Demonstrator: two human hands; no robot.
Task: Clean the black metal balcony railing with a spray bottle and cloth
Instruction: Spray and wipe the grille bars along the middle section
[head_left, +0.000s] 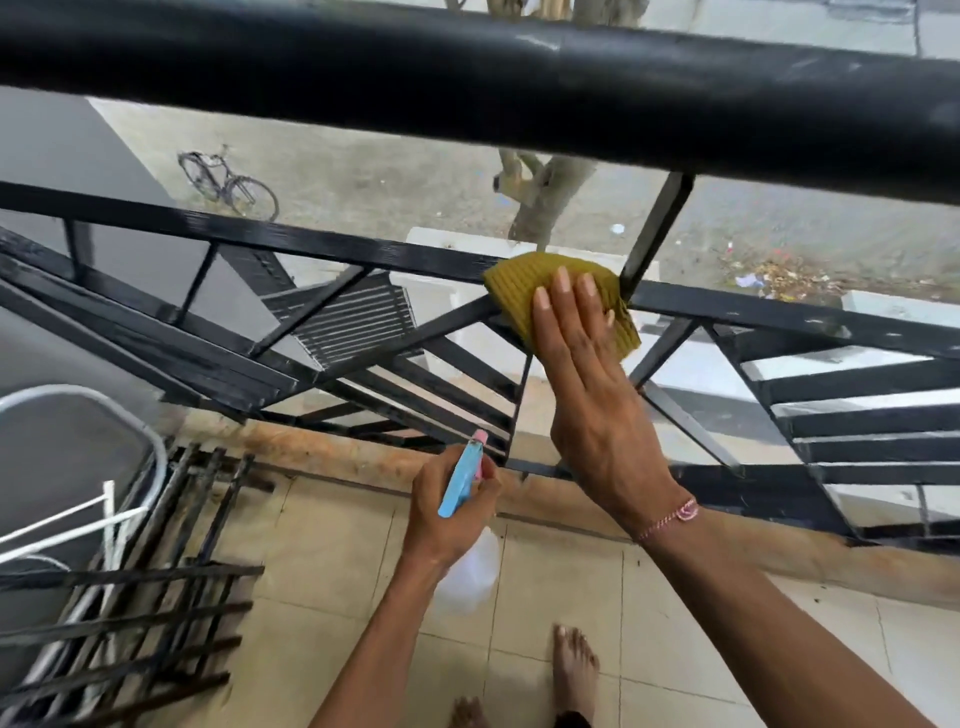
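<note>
While the right hand (587, 374) lies spread with straight fingers on the yellow cloth (524, 283), it presses the cloth flat against the middle bar of the black railing (322, 244), likely so the whole palm pushes the wipe along the metal. Lower down, the left hand (447, 514) curls round the neck of the spray bottle (462, 480), nozzle aimed toward the lower slats, seemingly kept ready for the next squirt. Bare feet stand on the tiled floor (322, 551).
</note>
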